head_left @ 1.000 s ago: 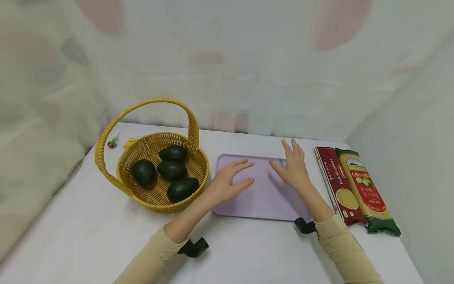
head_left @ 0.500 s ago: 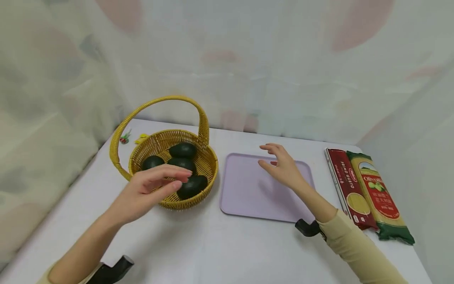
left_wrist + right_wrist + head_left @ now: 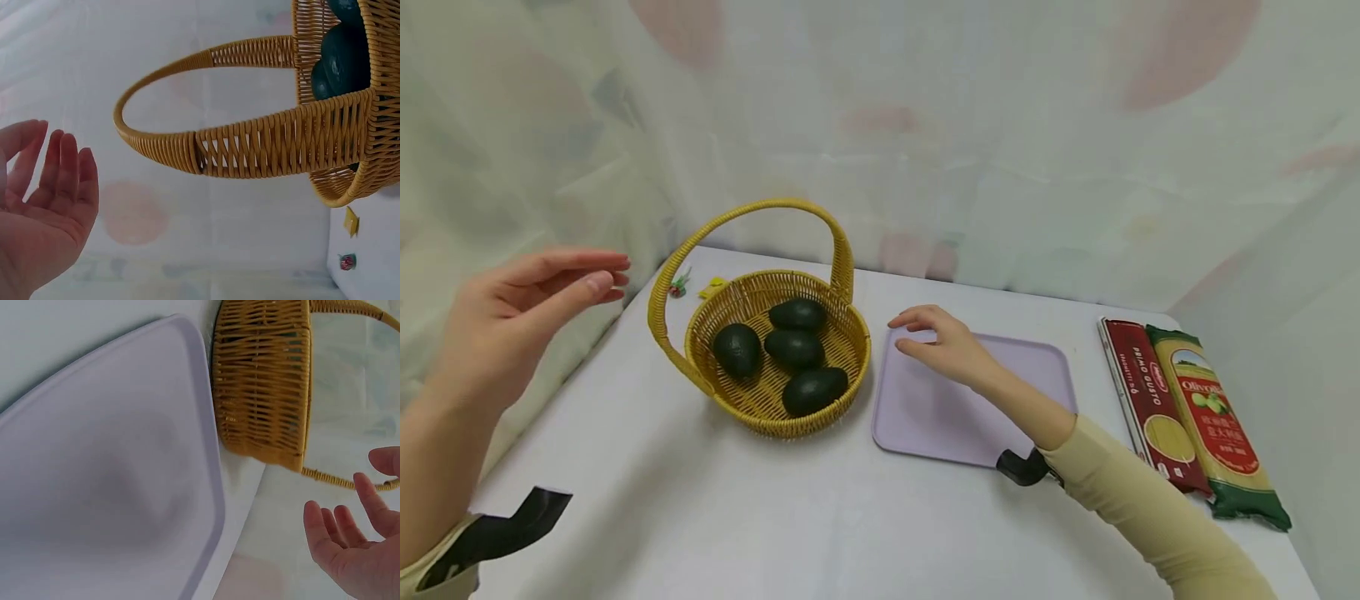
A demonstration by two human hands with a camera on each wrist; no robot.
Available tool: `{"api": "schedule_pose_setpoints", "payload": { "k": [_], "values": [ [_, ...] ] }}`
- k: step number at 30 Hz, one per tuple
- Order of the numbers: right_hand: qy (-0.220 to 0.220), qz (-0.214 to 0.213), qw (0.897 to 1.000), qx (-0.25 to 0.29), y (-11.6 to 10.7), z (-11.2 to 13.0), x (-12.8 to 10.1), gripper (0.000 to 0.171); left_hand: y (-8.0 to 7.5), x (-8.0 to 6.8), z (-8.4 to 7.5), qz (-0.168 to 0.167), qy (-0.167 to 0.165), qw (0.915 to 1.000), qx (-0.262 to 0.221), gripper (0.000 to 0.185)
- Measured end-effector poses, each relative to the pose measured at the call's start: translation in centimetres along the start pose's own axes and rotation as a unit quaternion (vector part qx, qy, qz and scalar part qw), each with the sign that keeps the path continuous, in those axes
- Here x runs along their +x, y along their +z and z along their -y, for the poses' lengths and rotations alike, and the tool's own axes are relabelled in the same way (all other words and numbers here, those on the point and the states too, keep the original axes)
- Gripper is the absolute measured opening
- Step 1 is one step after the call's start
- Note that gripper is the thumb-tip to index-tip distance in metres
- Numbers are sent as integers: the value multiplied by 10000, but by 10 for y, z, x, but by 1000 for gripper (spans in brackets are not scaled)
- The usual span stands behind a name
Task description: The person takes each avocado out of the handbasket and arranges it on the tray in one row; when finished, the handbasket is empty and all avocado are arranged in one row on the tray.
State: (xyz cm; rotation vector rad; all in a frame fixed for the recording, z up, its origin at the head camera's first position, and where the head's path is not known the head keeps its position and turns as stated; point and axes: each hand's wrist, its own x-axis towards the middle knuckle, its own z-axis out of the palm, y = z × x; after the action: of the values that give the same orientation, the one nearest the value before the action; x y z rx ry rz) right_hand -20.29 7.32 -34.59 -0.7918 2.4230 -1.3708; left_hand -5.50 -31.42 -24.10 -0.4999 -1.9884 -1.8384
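Note:
A yellow wicker basket [image 3: 790,427] with a tall arched handle stands left of the middle of the table. Several dark green avocados [image 3: 816,392] lie inside it. My left hand [image 3: 512,317] is raised to the left of the basket, fingers relaxed and holding nothing; in the left wrist view it is apart from the basket handle [image 3: 250,147]. Over the left part of a lilac tray [image 3: 917,425] hovers my right hand [image 3: 943,343], its fingers loosely bent toward the basket with nothing in them. The right wrist view shows the tray's corner close beside the basket wall [image 3: 262,394].
At the right edge of the table lie a red spaghetti pack [image 3: 1157,408] and a green-ended pasta bag [image 3: 1217,425]. Behind the basket are a small yellow item [image 3: 713,287] and a small red and green item [image 3: 679,286]. A patterned curtain [image 3: 970,150] closes off the back.
My left hand has swung from over the tray, past the basket, to its left side. My right hand has shifted left over the tray toward the basket. The view has turned slightly left.

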Motion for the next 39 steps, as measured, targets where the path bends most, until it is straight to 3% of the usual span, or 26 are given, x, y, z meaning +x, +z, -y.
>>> {"api": "schedule_pose_setpoints", "payload": {
  "k": [2, 4, 8, 12, 17, 20, 24, 28, 32, 39],
  "values": [
    [-45, 143, 9999, -28, 5, 4, 4, 22, -8, 5, 3, -122, -311, 9994, 75, 28],
    [-127, 270, 9995, -52, 11, 9, 9, 21, -13, 9, 7, -23, -715, 9961, 524, 31],
    [-330, 447, 9983, -148, 20, 16, 18, 19, -17, 18, 14, 477, -1222, 9827, 1307, 36],
    [-405, 574, 9972, -270, 26, 22, 25, 20, -16, 24, 18, 750, -1234, 9822, 1203, 37],
    [-500, 881, 9939, -430, 31, 30, 38, 23, -14, 25, 18, 728, -1395, 9737, 1647, 35],
    [-632, 1241, 9887, -549, 34, 34, 46, 24, -12, 26, 18, 676, -1528, 9663, 1959, 35],
    [-718, 1879, 9776, -610, 40, 37, 60, 26, -9, 29, 19, 615, -1590, 9624, 2116, 37],
    [-625, 2357, 9660, -860, 46, 38, 74, 29, -3, 33, 23, 527, -1476, 9615, 2258, 38],
    [-656, 2569, 9567, -1200, 53, 40, 90, 32, 1, 36, 27, 355, -1459, 9597, 2374, 35],
    [-652, 2762, 9488, -1388, 61, 48, 117, 36, -1, 38, 28, 351, -1673, 9652, 1980, 31]
  ]
}}
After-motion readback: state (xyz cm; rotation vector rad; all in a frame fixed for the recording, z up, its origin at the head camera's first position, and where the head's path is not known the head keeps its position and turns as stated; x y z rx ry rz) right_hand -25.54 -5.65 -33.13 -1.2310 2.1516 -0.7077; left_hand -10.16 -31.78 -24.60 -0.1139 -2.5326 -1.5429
